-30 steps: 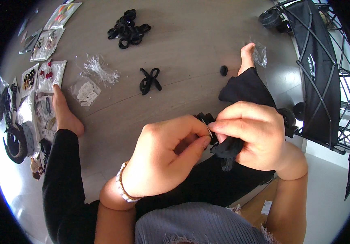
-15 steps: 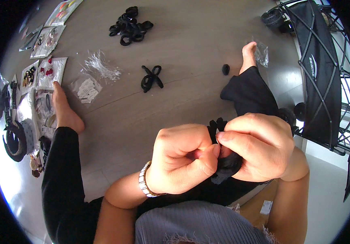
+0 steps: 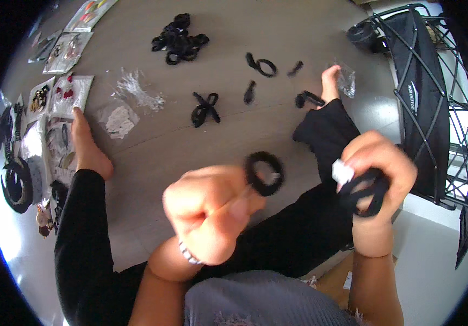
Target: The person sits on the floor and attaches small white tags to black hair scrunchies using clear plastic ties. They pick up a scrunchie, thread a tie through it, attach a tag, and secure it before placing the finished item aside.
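Observation:
My left hand [image 3: 209, 209] is closed, its fingers pinching at a black hair tie [image 3: 251, 176], a ring that juts from the fingertips with something small and whitish at it. Apart from it on the right, my right hand [image 3: 383, 163] grips a small white tag [image 3: 342, 172] between thumb and finger. Black hair bands [image 3: 378, 200] hang in that same hand below the tag, blurred by motion. On the floor beyond lie several loose black hair ties, among them a ring [image 3: 267, 68] and a folded one [image 3: 250, 92].
Crossed black hair ties [image 3: 205, 110] lie mid-floor, and a heap of black hair ties [image 3: 179, 42] farther off. White plastic fasteners [image 3: 138, 91] and a bag of white tags [image 3: 121, 121] are at left, near bagged accessories [image 3: 70, 95]. A black folding cart [image 3: 416, 98] stands at right.
My hands have moved apart, the left with a hair tie, the right with hair bands and a white tag. Several loose hair ties now lie on the floor near my right foot.

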`<action>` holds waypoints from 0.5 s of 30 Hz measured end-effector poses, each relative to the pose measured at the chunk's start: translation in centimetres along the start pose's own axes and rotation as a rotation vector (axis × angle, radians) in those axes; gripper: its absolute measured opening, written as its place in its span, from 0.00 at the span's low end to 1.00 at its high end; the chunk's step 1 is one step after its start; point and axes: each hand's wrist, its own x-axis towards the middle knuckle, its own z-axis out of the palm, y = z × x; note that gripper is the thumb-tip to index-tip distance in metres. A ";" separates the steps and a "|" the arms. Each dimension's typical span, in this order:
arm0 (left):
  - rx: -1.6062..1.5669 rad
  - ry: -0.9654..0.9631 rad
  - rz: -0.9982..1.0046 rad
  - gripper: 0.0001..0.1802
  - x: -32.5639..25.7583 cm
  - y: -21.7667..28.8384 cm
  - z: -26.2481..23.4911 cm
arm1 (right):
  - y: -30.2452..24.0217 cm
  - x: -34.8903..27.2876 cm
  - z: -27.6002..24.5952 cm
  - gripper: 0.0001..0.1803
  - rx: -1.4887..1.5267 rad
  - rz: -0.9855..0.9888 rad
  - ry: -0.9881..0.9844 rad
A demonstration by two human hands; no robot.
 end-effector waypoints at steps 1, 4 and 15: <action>-0.241 -0.069 -0.066 0.17 0.4 -0.3 0.2 | 0.2 0.2 0.7 0.08 0.088 0.000 -0.030; -0.597 -0.171 -0.140 0.18 0.8 -1.5 0.1 | 1.3 1.3 2.0 0.08 0.223 0.043 -0.046; -0.093 0.151 -0.336 0.13 2.2 -8.0 -4.7 | 10.6 0.3 5.6 0.15 1.070 0.906 -0.347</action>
